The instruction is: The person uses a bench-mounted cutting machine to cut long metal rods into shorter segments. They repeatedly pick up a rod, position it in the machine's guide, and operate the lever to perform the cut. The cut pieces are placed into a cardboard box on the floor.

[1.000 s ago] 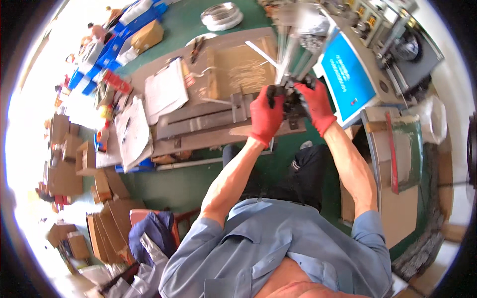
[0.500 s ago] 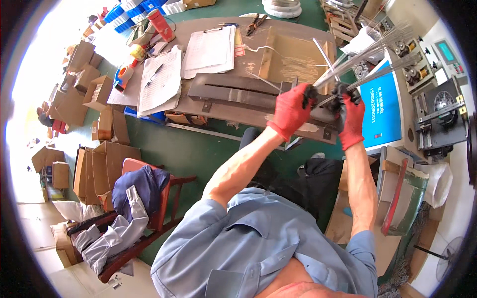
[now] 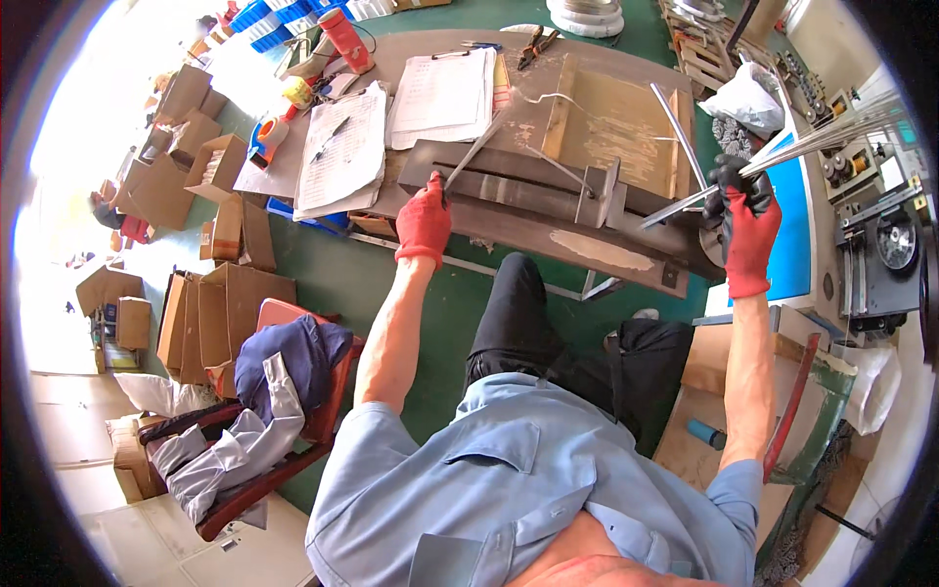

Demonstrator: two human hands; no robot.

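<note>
Right hand [image 3: 751, 235] has a tight grip clamped round a bundle of thin metal rods [image 3: 831, 137], out at the right end of the tabletop [image 3: 626, 256]. Left hand [image 3: 424, 220] is pinching a single rod [image 3: 471, 157] that slants across the long grey metal jig [image 3: 533, 186] on the left side. Looks like the step of laying one rod into the jig. I'd guess the next move needs that rod lying flat along the channel while the bundle is held clear of the papers [image 3: 342, 147].

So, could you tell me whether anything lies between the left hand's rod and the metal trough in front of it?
Nothing visible does: the left hand holds the thin rod right at the open trough.
</note>
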